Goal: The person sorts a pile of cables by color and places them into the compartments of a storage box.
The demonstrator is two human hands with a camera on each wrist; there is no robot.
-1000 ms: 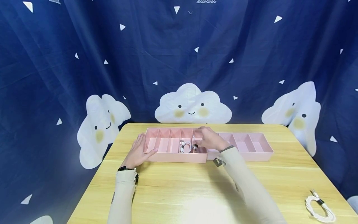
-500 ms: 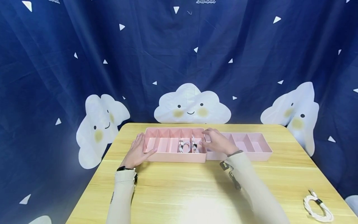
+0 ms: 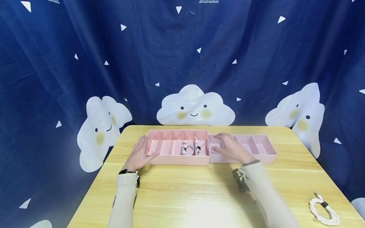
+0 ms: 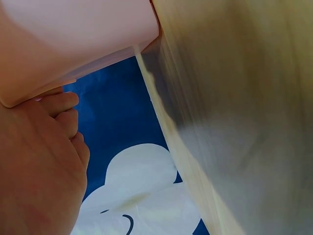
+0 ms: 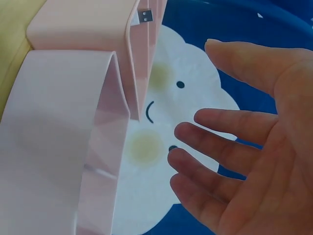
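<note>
In the head view my left hand [image 3: 139,157] rests against the left end of the pink divided box [image 3: 179,160], its thumb along the front rim. The left wrist view shows that hand [image 4: 44,166] against the box's outer wall [image 4: 78,39]. One coiled white cable [image 3: 188,149] lies in the box's fourth compartment. Another white cable with a dark tie [image 3: 198,148] leans in the rightmost one. My right hand [image 3: 231,147] hovers over the paler pink box [image 3: 263,158], its fingers spread and holding nothing. A USB plug [image 5: 145,16] pokes up in the right wrist view.
The two boxes stand end to end near the back of the wooden table [image 3: 176,193]. A coiled white cable with a black tie [image 3: 324,209] lies at the front right. Behind the table hangs a dark blue curtain [image 3: 176,47] with cloud prints.
My right hand has come out of the pink box's rightmost compartment and moved right over the paler box, leaving a cable there. The left hand stays in place.
</note>
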